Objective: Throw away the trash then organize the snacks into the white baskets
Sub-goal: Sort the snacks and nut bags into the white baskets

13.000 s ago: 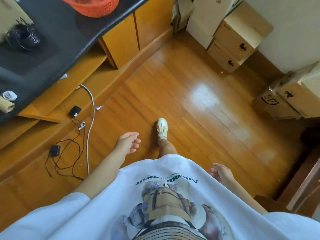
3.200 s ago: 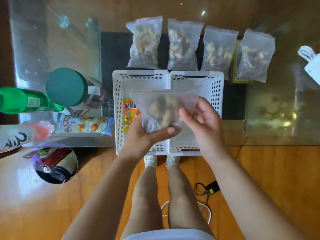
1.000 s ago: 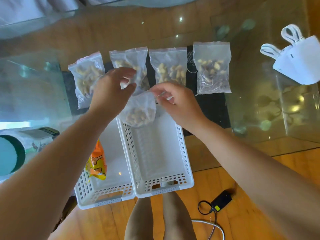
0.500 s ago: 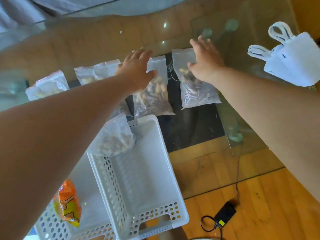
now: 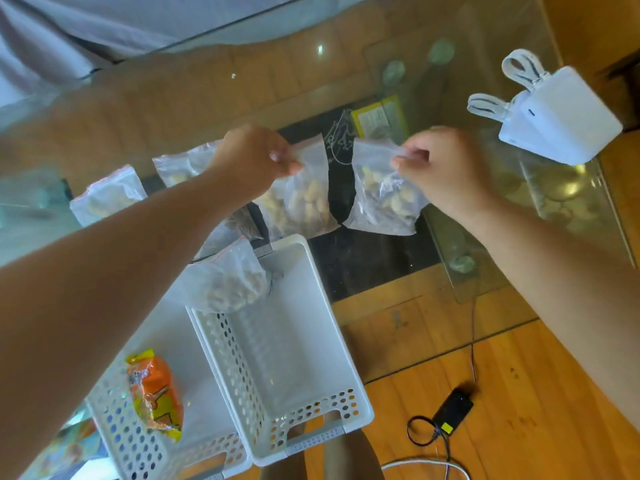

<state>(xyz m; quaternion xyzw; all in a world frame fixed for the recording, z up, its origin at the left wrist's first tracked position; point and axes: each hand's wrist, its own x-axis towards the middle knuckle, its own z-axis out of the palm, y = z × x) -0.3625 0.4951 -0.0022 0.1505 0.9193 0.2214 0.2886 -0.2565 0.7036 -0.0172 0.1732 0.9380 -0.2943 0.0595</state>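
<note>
Two white perforated baskets stand side by side on the glass table. The right basket has one clear bag of nuts leaning at its far left corner. The left basket holds an orange snack packet. My left hand pinches the top of a clear nut bag, lifted just beyond the right basket. My right hand pinches another clear nut bag beside it. Two more nut bags lie on the glass to the left.
A white box with looped straps sits at the table's right. A yellow-edged packet lies under the glass. On the wooden floor lie a black adapter and cables. A colourful packet shows at bottom left.
Both hands, flat on two bags half a second ago, have closed on their tops and lifted them toward me. Earlier, one nut bag went into the right basket.
</note>
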